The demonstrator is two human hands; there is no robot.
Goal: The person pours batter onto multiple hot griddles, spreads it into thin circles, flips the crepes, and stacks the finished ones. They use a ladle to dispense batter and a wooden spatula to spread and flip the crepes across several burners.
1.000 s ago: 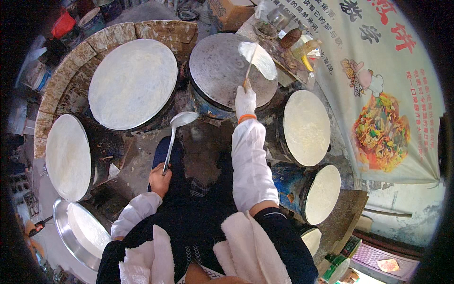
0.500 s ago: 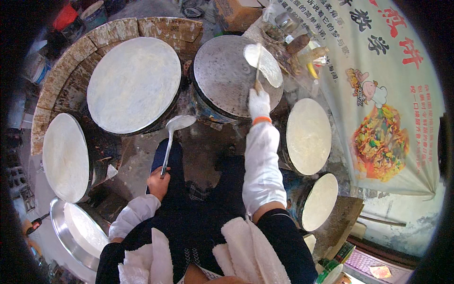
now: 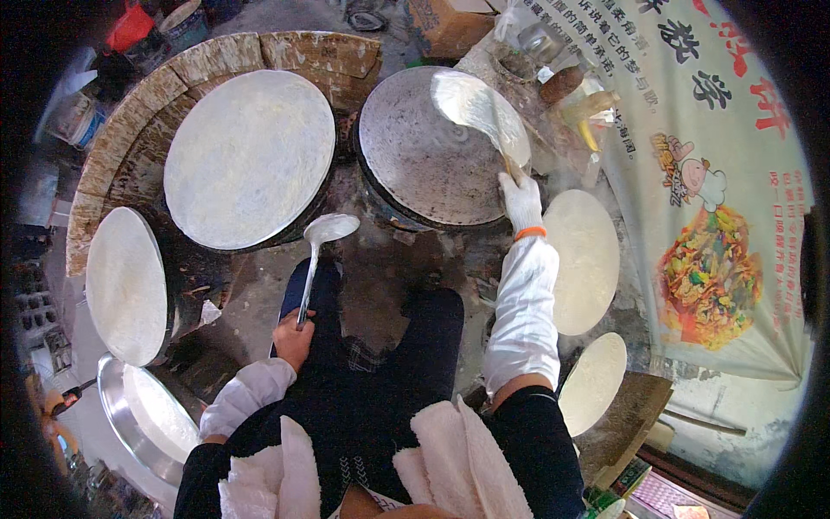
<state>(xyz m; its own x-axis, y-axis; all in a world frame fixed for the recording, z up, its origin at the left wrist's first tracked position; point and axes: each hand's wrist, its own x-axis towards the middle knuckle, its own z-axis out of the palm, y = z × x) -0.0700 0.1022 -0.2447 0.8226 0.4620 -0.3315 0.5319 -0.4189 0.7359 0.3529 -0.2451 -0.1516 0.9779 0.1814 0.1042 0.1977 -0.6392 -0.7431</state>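
My right hand (image 3: 521,204), in a white glove with an orange cuff, is closed round the handle of a thin batter spreader (image 3: 510,163). Its blade is partly smeared and rests in wet white batter (image 3: 458,97) on the far right part of a dark round griddle (image 3: 406,147). Most of that griddle's surface is bare. My bare left hand (image 3: 292,340) grips a metal ladle (image 3: 309,281) upright above my left knee; its bowl looks coated with white batter. On the large griddle to the left lies a thin pale pancake (image 3: 251,160) reaching the rim.
Pale pancake sheets cover smaller round griddles at left (image 3: 127,285), right (image 3: 584,259) and lower right (image 3: 593,383). A metal basin (image 3: 111,389) of white batter stands lower left. A curved wooden surround (image 3: 130,117) rings the left side. Bottles (image 3: 592,105) stand beyond my right hand.
My right hand has swung right and slightly nearer, turning the spreader. The batter patch now stretches further to the upper left. My left hand and the ladle stay nearly still.
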